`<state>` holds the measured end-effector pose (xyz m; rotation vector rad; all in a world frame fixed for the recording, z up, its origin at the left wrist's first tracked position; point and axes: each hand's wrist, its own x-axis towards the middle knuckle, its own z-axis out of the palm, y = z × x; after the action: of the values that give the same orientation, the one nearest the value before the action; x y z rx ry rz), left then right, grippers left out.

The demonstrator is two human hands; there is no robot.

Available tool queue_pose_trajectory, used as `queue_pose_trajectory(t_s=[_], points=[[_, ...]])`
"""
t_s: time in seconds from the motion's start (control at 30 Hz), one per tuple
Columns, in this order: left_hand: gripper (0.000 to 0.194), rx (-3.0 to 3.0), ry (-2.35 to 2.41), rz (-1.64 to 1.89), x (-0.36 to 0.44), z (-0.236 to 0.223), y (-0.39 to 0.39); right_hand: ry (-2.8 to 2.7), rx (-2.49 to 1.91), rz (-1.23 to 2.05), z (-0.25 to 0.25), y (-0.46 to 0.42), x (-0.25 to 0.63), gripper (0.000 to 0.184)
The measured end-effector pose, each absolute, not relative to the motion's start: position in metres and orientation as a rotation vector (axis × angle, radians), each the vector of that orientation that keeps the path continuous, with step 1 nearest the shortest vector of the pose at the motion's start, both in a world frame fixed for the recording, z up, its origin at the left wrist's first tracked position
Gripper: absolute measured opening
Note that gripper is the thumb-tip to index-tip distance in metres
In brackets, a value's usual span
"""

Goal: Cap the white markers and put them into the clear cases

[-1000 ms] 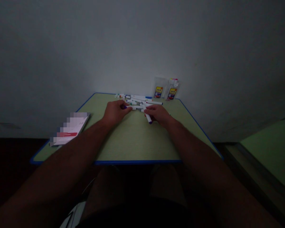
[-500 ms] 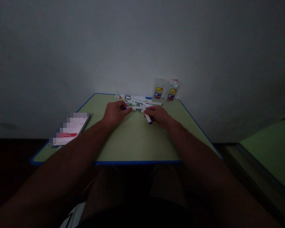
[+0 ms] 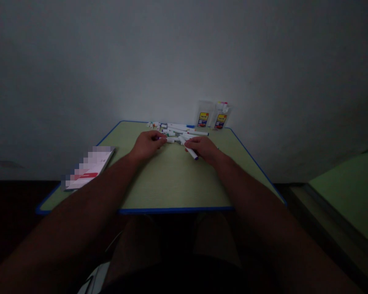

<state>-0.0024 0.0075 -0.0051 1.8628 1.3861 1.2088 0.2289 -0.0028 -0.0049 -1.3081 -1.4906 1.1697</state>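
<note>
My left hand (image 3: 147,145) is closed in a pinch on a short white marker cap (image 3: 170,140) with a purple end, held level above the table. My right hand (image 3: 203,148) is wrapped round a white marker (image 3: 189,149), its purple end tilted down toward me and its other end pointing at the pile. The cap and this marker look apart, but the marker's far end is hard to make out against the pile. Just behind both hands lies a heap of white markers (image 3: 199,133) with coloured ends. Small white caps (image 3: 154,125) sit at the heap's left.
Two clear plastic cases with yellow labels stand by the wall: one case (image 3: 203,119) on the left, another case (image 3: 221,118) holding some markers. A booklet (image 3: 93,165) lies at the left of the green table (image 3: 178,183), which has a blue edge.
My left hand has drawn slightly left with the cap. The marker in my right hand has turned a little, its purple end now further right.
</note>
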Motion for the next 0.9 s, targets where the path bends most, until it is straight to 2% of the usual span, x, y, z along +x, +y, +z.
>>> queue_pose_trajectory(t_s=[0.13,0.3,0.43,0.9], points=[[0.018,1.665,1.288,1.234,-0.004,-0.007,0.010,-1.563,-1.365,1.056,-0.003,-0.004,0.232,0.014],[0.014,1.511,1.243,1.266,-0.004,-0.005,0.011,-1.611,-1.370,1.106,0.002,-0.006,0.235,0.017],[0.012,1.452,1.218,1.290,-0.004,-0.004,0.011,-1.581,-1.315,1.170,0.006,-0.007,0.237,0.013],[0.014,1.412,1.164,1.224,-0.001,0.000,0.005,-1.709,-1.331,1.038,0.007,-0.011,0.238,0.017]])
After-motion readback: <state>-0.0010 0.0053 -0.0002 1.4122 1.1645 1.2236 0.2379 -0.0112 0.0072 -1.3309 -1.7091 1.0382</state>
